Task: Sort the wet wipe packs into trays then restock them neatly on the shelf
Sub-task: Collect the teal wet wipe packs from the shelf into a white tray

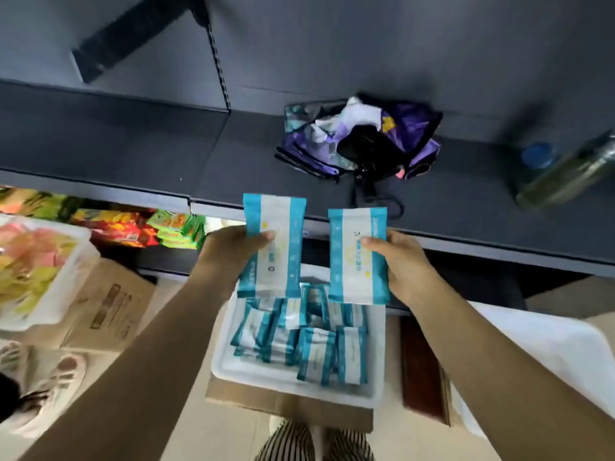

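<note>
The left hand (233,257) grips one wet wipe pack (271,246) by its left edge, thumb across the front and fingers hidden behind, and the right hand (404,264) holds a second pack (357,256) the same way by its right edge. Both packs stand upright, side by side and a little apart, raised above the white tray (233,371) and level with the front lip of the dark shelf (133,151). The tray sits on a cardboard box (286,405) on the floor and holds many more packs (316,347), lying loosely and leaning on one another. The step in hand looks like carrying this pair up to the shelf. The main risk there is the folded umbrella (361,141) lying on the shelf almost straight ahead, with a bottle (572,171) on its side further right: packs set down in front of these would crowd the edge and could slide off. The bare stretch of shelf to the left looks the safer place. Each pack is also held by one edge only, so a soft, slick pack could sag or slip while being lifted.
</note>
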{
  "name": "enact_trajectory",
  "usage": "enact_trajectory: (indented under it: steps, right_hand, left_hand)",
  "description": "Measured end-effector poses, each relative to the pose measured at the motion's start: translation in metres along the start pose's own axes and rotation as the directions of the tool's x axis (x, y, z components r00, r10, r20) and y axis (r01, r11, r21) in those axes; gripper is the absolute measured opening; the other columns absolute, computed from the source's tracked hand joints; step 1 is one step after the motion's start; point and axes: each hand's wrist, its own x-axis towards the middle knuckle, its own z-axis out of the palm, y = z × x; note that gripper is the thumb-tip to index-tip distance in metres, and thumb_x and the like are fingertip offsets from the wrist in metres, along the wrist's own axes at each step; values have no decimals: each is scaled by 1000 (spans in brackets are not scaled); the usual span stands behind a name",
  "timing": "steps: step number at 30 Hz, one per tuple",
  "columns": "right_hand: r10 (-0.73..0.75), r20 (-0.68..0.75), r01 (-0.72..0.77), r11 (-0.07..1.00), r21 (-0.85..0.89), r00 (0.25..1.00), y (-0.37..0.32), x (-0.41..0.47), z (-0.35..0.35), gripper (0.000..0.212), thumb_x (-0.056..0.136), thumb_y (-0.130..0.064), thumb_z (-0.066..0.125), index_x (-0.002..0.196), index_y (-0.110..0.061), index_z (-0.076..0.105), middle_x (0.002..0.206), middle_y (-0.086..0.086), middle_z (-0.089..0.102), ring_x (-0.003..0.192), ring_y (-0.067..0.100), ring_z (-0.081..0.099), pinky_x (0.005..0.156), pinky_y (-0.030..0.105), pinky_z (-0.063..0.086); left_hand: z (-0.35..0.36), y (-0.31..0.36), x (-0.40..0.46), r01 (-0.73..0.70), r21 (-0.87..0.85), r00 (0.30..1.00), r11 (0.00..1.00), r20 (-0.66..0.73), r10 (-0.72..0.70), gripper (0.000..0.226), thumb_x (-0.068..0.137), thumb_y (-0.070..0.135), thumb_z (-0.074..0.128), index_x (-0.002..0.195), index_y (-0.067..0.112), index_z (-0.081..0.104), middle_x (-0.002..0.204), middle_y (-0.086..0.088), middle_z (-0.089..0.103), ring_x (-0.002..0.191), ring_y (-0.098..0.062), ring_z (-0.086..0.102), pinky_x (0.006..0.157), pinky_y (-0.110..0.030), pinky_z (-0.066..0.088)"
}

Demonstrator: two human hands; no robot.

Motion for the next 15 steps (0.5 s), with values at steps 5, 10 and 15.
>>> enact_trajectory:
  steps: [5,10,15]
  right_hand:
    - [264,-178,-279,958,-64,948,124,48,-40,9,83,-6,64,80,-14,63,104,18,67,82,30,64,86,45,52]
    - [347,-332,-385,922,-52,877,209,90,-68,10,82,-2,65,91,3,66,94,18,64,70,26,59,75,38,51]
    - [321,-347,-380,918,-115,881,258,149,-79,22,81,-8,68,100,3,65,105,25,66,85,25,60,87,42,50]
  left_hand:
    - [14,-127,34,255,89,963,963,-108,-245,30,53,37,83,64,13,68,91,-23,67,83,-35,64,86,-56,50]
    - [63,-218,69,395,155,916,905,-144,-375,46,50,33,86,72,-2,68,54,-4,62,60,-22,65,64,-29,52]
    - [108,-280,114,353,267,933,897,-169,-317,31,80,17,72,100,-7,66,91,-13,70,84,-25,62,54,-18,39]
